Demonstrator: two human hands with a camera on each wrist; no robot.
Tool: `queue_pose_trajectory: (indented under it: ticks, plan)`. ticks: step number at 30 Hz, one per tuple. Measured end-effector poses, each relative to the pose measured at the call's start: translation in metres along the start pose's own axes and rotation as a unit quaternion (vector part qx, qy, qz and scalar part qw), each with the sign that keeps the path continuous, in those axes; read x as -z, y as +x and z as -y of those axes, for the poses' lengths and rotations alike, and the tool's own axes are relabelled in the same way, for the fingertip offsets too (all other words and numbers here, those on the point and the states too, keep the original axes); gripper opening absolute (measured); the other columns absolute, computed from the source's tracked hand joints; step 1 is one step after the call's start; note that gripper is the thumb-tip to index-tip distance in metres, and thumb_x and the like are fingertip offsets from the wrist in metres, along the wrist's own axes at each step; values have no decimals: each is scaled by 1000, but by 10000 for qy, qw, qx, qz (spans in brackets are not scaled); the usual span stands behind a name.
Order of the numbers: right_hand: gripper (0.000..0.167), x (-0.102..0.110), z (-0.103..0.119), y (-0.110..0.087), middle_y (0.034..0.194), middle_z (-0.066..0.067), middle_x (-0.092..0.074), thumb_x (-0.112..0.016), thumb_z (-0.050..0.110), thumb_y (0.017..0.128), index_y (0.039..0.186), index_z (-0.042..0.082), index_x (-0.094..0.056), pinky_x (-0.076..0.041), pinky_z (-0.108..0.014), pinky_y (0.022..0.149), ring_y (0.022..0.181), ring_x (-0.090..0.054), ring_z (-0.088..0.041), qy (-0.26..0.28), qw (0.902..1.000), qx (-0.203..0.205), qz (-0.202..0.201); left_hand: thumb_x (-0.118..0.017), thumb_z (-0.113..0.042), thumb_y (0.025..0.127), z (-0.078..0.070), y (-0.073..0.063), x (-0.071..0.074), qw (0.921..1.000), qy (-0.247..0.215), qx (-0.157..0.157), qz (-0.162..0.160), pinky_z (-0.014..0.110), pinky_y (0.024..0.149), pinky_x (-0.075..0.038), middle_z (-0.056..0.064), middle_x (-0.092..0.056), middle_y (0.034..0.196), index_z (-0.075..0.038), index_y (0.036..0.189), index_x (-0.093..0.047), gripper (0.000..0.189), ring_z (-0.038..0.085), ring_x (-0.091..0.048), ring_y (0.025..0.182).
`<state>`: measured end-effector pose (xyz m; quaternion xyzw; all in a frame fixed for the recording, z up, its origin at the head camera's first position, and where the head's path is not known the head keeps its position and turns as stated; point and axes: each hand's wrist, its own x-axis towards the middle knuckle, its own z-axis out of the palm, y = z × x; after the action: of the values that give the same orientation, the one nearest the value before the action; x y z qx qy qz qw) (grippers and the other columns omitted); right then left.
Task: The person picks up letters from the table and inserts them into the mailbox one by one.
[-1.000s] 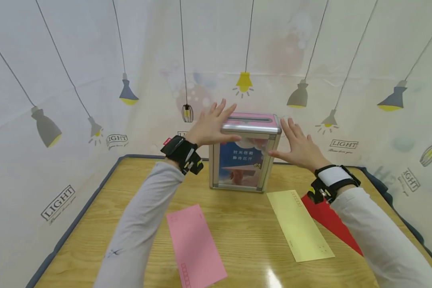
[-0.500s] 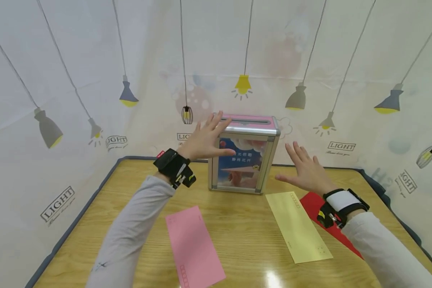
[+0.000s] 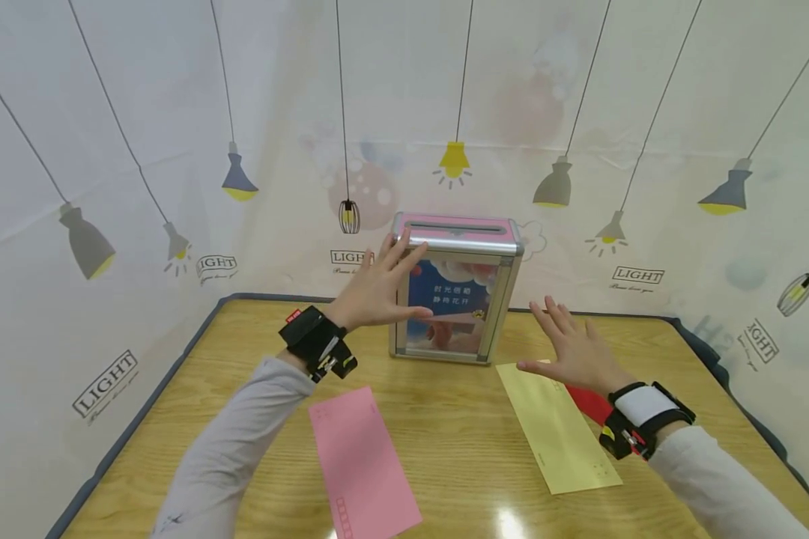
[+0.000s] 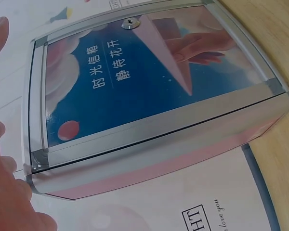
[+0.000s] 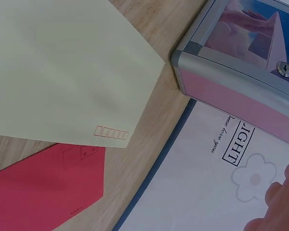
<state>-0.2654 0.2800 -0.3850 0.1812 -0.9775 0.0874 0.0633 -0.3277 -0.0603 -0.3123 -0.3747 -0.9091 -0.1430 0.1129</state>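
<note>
A pink and silver letter box with a slot in its top stands upright at the back of the table. Its front panel carries a blue picture and a small lock. My left hand, fingers spread and holding nothing, is in front of the box's left side and overlaps it in the head view. To the right of the box, my right hand is also spread and bare, over the far end of a yellow envelope. A red envelope lies partly under the yellow one. On the left lies a pink envelope.
The wooden table has a dark blue edge along its sides and back. White sheeting printed with hanging lamps rises close behind the box and along both sides.
Both hands have drawn back from the box toward the person and lower in the view, the right one also moving outward. Box and envelopes stay where they were.
</note>
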Motion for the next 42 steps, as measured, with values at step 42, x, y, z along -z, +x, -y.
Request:
queue_pose_trajectory:
  ticks: [42]
  plan:
    - [103,-90,-22,-62,143,-33,-14,-59,64,72,143,1,-19,-44,-37,50,126,-20,-51,840,9790,-1126,1477,-50,-70,75,-16,-44,-67,9909,-104,-849,1034,66,101,-11,17,5,151,-17,148,-5,101,43,6,135]
